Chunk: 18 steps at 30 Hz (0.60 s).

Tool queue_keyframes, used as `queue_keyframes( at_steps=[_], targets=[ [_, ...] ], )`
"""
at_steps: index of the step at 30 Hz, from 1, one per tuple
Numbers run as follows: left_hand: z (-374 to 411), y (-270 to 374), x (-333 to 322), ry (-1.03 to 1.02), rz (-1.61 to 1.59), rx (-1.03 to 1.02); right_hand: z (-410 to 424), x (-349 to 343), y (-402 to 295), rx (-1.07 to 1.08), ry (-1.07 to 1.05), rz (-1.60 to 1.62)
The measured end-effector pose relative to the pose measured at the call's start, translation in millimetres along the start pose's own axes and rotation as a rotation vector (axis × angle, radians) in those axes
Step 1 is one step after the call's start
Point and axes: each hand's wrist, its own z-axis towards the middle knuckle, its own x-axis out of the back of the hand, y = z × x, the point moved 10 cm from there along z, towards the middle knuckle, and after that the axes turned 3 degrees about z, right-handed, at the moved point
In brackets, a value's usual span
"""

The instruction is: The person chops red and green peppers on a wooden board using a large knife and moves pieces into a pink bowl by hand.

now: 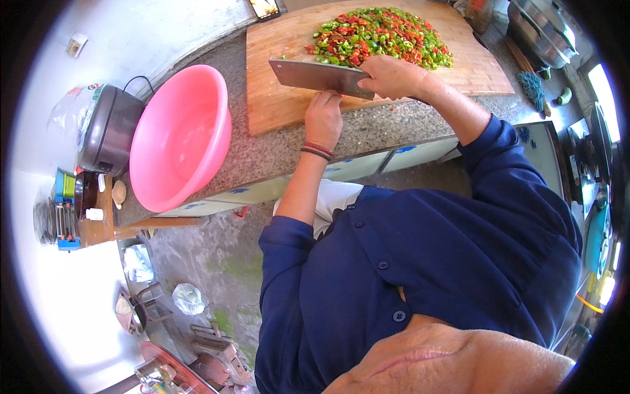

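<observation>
My right hand (396,76) grips the handle of a broad steel cleaver (320,78), its blade stretched leftward over a wooden cutting board (275,111). Close under the blade, at the board's near edge, my left hand (324,115) has its fingers bent and bunched. The blade hides the fingertips, so what they pinch does not show; a speck of orange is visible beside them. Behind the cleaver lies a wide heap of chopped red and green chili peppers (379,37). A few small bits are scattered on the granite countertop (374,120) in front of the board.
Left of the board, a large pink plastic basin (179,138) stands tilted on the counter, beside a dark rice cooker (110,130). A phone (265,9) leans at the back. To the right are a lidded metal pot (541,32) and a blue-headed brush (531,88).
</observation>
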Motion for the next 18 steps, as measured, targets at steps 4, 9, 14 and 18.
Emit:
queue_keyframes(
  at_steps=[4, 9, 14, 18],
  targets=[
    [-0.4, 2.4, -3.9, -0.011, 0.021, -0.041, 17.0, -11.0, 0.4, 0.045, 0.011, -0.19],
    [0.7, 3.9, -2.5, -0.016, 0.0, -0.012, 28.0, -15.1, -19.4, 0.188, 0.176, -0.276],
    [3.4, 5.9, 3.2, 0.004, -0.009, -0.015, 16.4, -5.4, 1.3, 0.046, 0.089, 0.141],
    [1.8, 7.7, 4.7, 0.032, 0.015, -0.047, 3.6, -0.7, 0.2, 0.068, -0.023, 0.105]
  ],
)
